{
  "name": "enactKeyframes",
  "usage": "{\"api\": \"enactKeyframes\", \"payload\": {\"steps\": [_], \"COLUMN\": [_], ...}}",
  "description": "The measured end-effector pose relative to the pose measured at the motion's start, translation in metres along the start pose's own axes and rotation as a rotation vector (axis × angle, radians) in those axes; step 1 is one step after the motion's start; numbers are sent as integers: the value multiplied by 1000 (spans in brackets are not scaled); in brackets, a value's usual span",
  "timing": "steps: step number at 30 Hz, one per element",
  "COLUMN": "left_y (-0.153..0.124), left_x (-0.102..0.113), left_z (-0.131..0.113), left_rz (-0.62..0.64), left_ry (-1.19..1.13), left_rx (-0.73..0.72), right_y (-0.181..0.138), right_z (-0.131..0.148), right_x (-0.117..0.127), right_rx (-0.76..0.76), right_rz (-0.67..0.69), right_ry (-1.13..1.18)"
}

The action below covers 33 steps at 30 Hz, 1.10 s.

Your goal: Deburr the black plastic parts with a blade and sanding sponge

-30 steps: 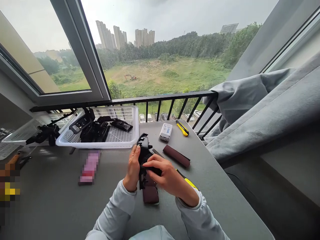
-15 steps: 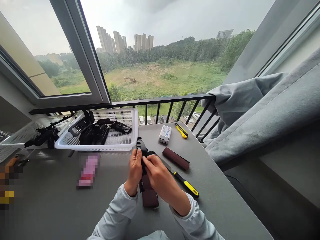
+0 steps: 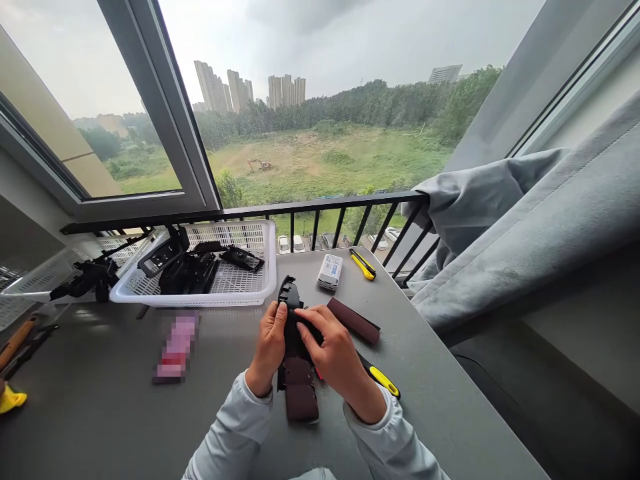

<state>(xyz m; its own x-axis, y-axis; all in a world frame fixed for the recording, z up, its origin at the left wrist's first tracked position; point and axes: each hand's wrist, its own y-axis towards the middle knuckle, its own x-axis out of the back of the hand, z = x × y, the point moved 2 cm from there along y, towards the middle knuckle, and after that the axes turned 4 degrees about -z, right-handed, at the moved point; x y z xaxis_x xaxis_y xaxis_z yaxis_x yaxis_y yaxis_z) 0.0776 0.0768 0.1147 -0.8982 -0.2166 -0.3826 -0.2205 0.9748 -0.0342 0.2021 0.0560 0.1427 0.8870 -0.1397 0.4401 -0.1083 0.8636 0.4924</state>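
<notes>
My left hand (image 3: 270,347) is closed around a black plastic part (image 3: 289,293) with a toothed upper edge, thumb on its near face. At the part's right side my right hand (image 3: 333,353) has its fingers pinched together. Something dark shows at those fingertips; whether it belongs to the part or is separate I cannot tell. Below the hands lies a folded dark brown strip (image 3: 301,402), which looks like sandpaper. A tool with a black and yellow handle (image 3: 384,381) rests beside my right wrist, its front end hidden behind the hand.
A rolled brown sheet (image 3: 354,321), a small white box (image 3: 330,272) and a yellow utility knife (image 3: 363,264) lie toward the back right. A white basket (image 3: 245,297) of black plastic parts stands back left. A blurred pink item (image 3: 176,350) lies on the grey table (image 3: 225,407).
The black part has turned in my hands, showing more of its toothed edge and face. My right fingers have shifted slightly right, and the hand now covers the tool's front end.
</notes>
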Motion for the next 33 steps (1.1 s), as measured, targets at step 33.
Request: {"api": "enactKeyframes", "payload": {"steps": [33], "left_y": [-10], "left_x": [0], "left_z": [-12], "left_rz": [36], "left_ry": [-254], "left_rx": [253], "right_y": [9], "right_z": [-10], "right_x": [21], "right_rx": [-169], "right_rz": [-16], "right_ry": [241]}}
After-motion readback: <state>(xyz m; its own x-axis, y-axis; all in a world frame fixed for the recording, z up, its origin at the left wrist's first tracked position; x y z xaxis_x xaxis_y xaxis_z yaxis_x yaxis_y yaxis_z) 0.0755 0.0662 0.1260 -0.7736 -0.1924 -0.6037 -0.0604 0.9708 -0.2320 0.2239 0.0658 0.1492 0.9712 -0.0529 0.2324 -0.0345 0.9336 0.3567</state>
